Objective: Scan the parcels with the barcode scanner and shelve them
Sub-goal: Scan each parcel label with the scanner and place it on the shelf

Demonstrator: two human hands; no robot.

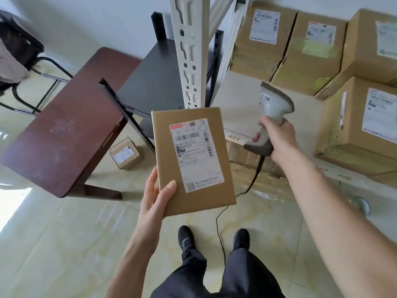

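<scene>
The step in hand looks to be the scan itself: the flat parcel (193, 160) is held up label-first, while the barcode scanner (271, 117) points up and away toward the shelf (234, 97), not at the label. To do it well, the right hand (277, 138) should swing the scanner's head round to face the main barcode near the top of the white label (194, 154), keeping the parcel flat to it and steady. The cable (221, 224) hangs down between the feet, so it needs slack and care

The left hand (154, 196) has its grip on the parcel's lower left corner, thumb on the face and fingers behind; the right hand's grip is clenched round the scanner handle

The parcel is a thin brown cardboard box, clean-edged, held in the air in front of the shelf upright (187, 52), above the floor. Larger labelled cartons (264, 37) already sit on the shelf; a small box (125, 153) lies on the floor under the dark red desk (64, 125)
</scene>
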